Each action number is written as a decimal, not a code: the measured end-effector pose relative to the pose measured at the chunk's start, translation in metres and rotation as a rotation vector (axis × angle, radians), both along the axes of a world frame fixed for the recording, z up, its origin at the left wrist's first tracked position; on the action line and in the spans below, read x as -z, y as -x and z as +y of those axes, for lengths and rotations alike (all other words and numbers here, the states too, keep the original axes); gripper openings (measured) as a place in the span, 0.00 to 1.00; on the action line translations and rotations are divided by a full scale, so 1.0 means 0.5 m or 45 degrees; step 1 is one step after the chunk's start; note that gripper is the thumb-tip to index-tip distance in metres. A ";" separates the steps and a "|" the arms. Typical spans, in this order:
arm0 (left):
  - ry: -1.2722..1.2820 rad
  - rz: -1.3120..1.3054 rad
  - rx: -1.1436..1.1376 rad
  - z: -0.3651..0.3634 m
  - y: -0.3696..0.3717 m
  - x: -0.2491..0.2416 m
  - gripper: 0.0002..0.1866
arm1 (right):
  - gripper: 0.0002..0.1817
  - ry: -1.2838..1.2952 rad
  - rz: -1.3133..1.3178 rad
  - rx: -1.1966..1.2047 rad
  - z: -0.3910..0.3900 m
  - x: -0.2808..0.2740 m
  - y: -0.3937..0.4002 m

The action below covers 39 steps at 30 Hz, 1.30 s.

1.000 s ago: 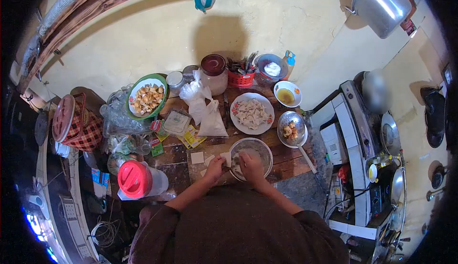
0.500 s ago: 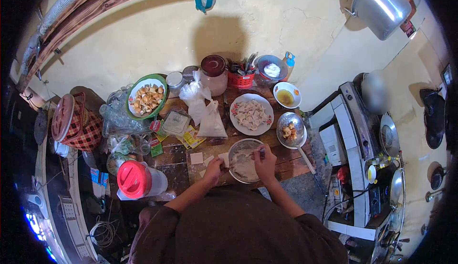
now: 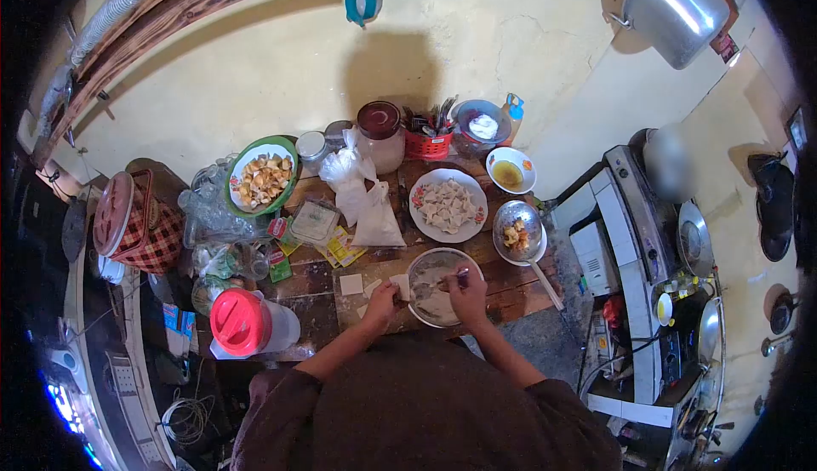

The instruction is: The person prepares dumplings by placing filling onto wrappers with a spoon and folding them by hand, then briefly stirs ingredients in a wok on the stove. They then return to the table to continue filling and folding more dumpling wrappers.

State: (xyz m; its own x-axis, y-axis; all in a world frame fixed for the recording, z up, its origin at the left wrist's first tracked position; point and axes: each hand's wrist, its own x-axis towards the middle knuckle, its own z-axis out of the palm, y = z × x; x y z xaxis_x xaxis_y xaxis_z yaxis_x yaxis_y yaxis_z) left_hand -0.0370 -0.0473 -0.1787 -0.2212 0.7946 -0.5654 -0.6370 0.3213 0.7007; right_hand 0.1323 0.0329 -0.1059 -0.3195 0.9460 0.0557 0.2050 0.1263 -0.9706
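Observation:
My left hand [image 3: 381,308] is closed on a thin, pale square dough wrapper [image 3: 400,285] at the left rim of a mixing bowl [image 3: 430,260]. Inside the bowl is a pale, paste-like filling [image 3: 436,303]. Over the bowl's right side, my right hand [image 3: 468,301] grips a slim utensil [image 3: 462,278]; its working end is too small to make out. More square wrappers [image 3: 351,284] lie on the wooden table left of my left hand. Behind the bowl, a flowered plate [image 3: 418,225] carries several folded dumplings [image 3: 448,205].
A skimmer [image 3: 545,280] with fried pieces rests on a bowl at right, below a small bowl of yellow liquid [image 3: 508,173]. Flour bags [image 3: 377,220], a green-rimmed bowl of fried pieces [image 3: 285,197] and a red-lidded jug [image 3: 240,322] stand left. A stove [image 3: 634,216] is far right.
My right hand has shifted slightly left and down over the bowl, and its utensil now tilts differently. My left hand keeps the wrapper in nearly the same place.

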 end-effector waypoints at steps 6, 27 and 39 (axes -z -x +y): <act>0.006 0.166 -0.063 0.003 0.018 -0.059 0.11 | 0.07 0.436 0.519 0.113 0.033 -0.042 -0.060; -0.196 -0.252 0.355 -0.009 0.000 -0.323 0.15 | 0.03 1.130 1.150 -0.082 0.033 -0.098 -0.103; -0.182 -0.317 0.385 -0.016 0.012 -0.304 0.15 | 0.07 1.460 1.355 -0.159 0.040 -0.024 -0.126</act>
